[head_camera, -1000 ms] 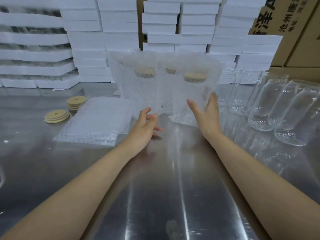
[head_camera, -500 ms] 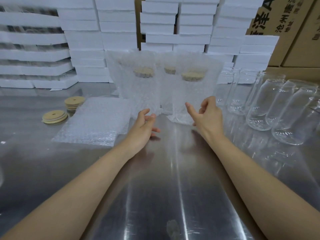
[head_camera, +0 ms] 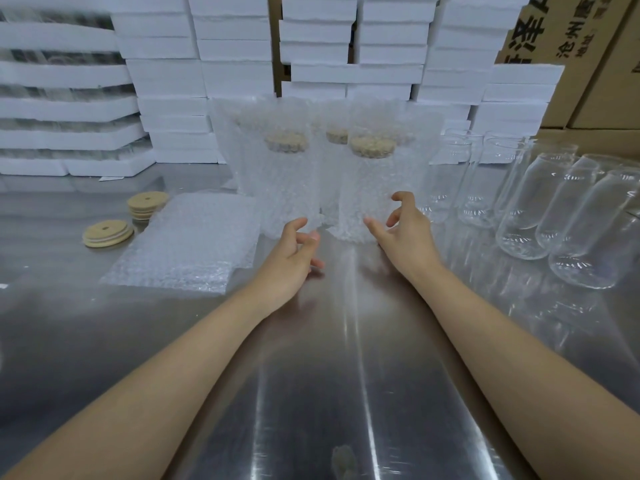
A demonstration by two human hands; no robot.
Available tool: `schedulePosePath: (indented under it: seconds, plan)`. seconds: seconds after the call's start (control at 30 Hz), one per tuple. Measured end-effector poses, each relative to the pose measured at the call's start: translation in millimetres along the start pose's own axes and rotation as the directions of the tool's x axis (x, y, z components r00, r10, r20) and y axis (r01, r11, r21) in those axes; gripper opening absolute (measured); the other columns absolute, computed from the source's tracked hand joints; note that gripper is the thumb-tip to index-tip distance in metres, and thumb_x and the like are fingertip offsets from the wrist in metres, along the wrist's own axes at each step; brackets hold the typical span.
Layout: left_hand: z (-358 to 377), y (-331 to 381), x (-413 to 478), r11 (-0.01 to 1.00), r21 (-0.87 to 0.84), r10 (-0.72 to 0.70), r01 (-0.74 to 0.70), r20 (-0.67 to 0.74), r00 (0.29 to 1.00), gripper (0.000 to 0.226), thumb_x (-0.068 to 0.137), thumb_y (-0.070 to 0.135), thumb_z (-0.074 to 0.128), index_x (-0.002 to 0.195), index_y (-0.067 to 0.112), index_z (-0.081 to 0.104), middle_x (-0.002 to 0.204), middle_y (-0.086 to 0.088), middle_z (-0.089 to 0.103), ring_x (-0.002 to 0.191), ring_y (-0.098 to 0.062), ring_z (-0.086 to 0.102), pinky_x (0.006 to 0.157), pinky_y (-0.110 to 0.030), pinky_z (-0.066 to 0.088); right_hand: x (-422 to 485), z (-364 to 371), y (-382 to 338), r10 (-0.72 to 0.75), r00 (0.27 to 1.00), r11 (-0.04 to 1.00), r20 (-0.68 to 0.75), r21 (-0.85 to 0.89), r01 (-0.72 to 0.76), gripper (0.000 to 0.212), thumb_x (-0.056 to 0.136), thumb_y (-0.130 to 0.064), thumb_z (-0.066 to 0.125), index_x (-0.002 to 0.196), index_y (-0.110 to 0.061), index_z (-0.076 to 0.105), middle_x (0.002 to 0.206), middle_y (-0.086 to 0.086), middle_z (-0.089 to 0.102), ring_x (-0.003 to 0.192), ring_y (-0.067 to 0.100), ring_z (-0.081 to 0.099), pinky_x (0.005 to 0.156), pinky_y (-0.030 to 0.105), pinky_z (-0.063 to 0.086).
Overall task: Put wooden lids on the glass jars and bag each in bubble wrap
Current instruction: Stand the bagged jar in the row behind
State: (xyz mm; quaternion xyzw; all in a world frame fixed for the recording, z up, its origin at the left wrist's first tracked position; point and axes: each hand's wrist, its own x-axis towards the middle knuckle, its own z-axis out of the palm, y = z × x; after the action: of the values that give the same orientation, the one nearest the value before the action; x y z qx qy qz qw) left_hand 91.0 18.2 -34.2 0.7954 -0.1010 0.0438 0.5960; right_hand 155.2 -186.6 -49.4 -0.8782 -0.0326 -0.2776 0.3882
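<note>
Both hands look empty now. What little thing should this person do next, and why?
Probably reach the right hand to the nearest bare glass jar: that hand holds nothing, the bagged jars already stand lidded, and more jars wait without lids beside it.

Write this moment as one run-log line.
left hand: open, empty | right hand: open, empty | bagged jars: upright, lidded | bare jars: unlidded | lids: stacked left
</note>
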Motion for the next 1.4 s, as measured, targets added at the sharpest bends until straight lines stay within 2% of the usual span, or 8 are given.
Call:
schedulePosePath:
  seconds: [0.3,0.5,0.6,0.87,1.0,1.13,1.27,1.4]
  plan:
    - [-17,3,-2,0.930,0.223,0.318,-0.294,-0.083,0.944,0.038,0.098,0.009,0.045,0.136,0.016,0.043,0.106,0.005,0.058,0.095,-0.009,0.057,0.074,-0.006,0.040,-31,-13,-50,-0.348,0.893,0.930,-0.284,0.017,0.368,0.013,0.089,-0.030,0.051,0.086,-0.022,0.042,0.054,-0.014,0.037,0.051,0.001,0.046,0.051,0.012,0.029]
    - [-33,-5,0,0.886,0.324,0.380,-0.333,-0.092,0.920,0.032,0.095,0.004,0.046,0.125,0.014,0.054,0.096,0.006,0.064,0.086,0.005,0.055,0.072,-0.003,0.036,-47,7,-64,-0.345,0.837,0.906,0.425,-0.084,0.416,0.025,0.088,-0.023,0.062,0.068,-0.017,0.049,0.053,-0.008,0.044,0.057,0.016,0.044,0.059,0.034,0.039]
    - [-28,-8,-1,0.860,0.383,0.359,-0.337,0.015,0.933,0.030,0.097,0.009,0.046,0.122,0.018,0.057,0.094,0.011,0.063,0.089,0.005,0.055,0.075,-0.004,0.037,-44,9,-59,-0.301,0.821,0.928,0.486,-0.049,0.369,0.026,0.086,-0.022,0.063,0.065,-0.013,0.051,0.051,-0.007,0.044,0.053,0.011,0.041,0.060,0.035,0.039]
    - [-22,-15,2,0.791,0.451,0.369,-0.413,0.185,0.911,0.028,0.095,0.006,0.051,0.119,0.015,0.061,0.097,0.007,0.065,0.089,-0.004,0.058,0.079,-0.006,0.038,-23,-35,-40,-0.160,0.972,0.979,-0.171,-0.156,0.134,0.028,0.085,-0.022,0.060,0.064,-0.021,0.042,0.053,-0.005,0.041,0.056,0.022,0.045,0.055,0.033,0.032]
    - [-23,-18,5,0.780,0.460,0.378,-0.424,0.194,0.905,0.027,0.095,0.006,0.052,0.118,0.016,0.062,0.095,0.007,0.066,0.090,-0.007,0.060,0.078,-0.008,0.039,-9,-84,-36,-0.208,0.636,0.978,-0.743,-0.138,0.158,0.006,0.078,-0.012,0.063,0.079,-0.016,0.059,0.069,-0.002,0.054,0.066,0.016,0.049,0.065,0.036,0.040]
    - [-22,-20,6,0.779,0.454,0.383,-0.433,0.203,0.901,0.028,0.094,0.004,0.052,0.118,0.015,0.062,0.094,0.007,0.066,0.091,-0.010,0.061,0.082,-0.018,0.042,-2,-125,-19,-0.210,0.294,0.968,-0.932,-0.241,-0.072,0.037,0.068,-0.008,0.064,0.104,-0.007,0.067,0.107,0.012,0.064,0.105,0.024,0.056,0.094,0.042,0.040]
    - [-22,-22,7,0.767,0.461,0.393,-0.446,0.212,0.895,0.028,0.093,0.003,0.052,0.118,0.013,0.063,0.095,0.005,0.066,0.093,-0.012,0.062,0.084,-0.024,0.044,-9,-155,1,-0.067,0.182,0.947,-0.981,-0.120,-0.298,0.057,0.067,-0.017,0.063,0.123,-0.008,0.061,0.128,0.018,0.056,0.124,0.031,0.051,0.107,0.054,0.034]
    - [-22,-24,9,0.762,0.461,0.401,-0.455,0.215,0.890,0.028,0.093,0.003,0.053,0.116,0.017,0.063,0.094,0.007,0.066,0.091,-0.006,0.061,0.080,-0.011,0.041,-10,-160,18,0.294,0.265,0.838,-0.918,0.114,-0.533,0.076,0.077,-0.044,0.060,0.145,-0.018,0.037,0.154,0.010,0.030,0.145,0.027,0.025,0.118,0.048,0.011]
